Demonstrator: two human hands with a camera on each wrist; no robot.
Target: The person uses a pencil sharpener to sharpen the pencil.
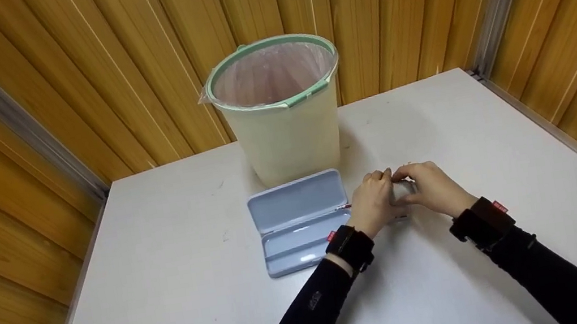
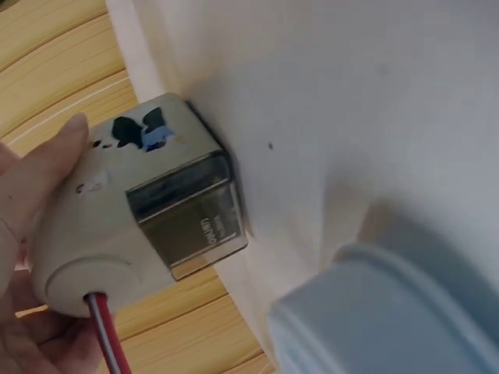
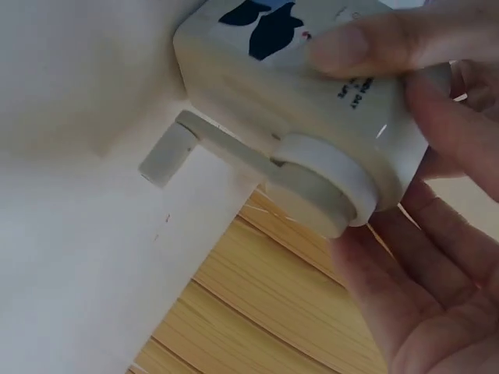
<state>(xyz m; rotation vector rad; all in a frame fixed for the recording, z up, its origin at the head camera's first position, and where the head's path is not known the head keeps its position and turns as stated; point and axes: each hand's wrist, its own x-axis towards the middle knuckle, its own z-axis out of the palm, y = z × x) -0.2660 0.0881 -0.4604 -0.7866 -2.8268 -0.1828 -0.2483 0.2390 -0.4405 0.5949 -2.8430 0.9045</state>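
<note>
Both hands meet at a white hand-crank pencil sharpener (image 2: 109, 202) on the right half of the table, mostly hidden behind fingers in the head view. A red pencil with a silvery stripe (image 2: 107, 335) sticks out of its round front hole. My left hand (image 1: 374, 199) grips the body, its wrist over the edge of a blue pencil case (image 1: 297, 203). From the other side, my right hand (image 1: 432, 189) holds the sharpener around its back. The crank handle (image 3: 168, 156) shows free of fingers in the right wrist view. Below the hole sits a see-through shavings drawer (image 2: 195, 226).
Behind the pencil case stands a cream bin (image 1: 291, 144) with a green rim and a clear plastic liner. The case lies spread on the white table (image 1: 171, 294), lid towards the bin. Wood-look panels (image 1: 136, 64) enclose the table at the back and sides.
</note>
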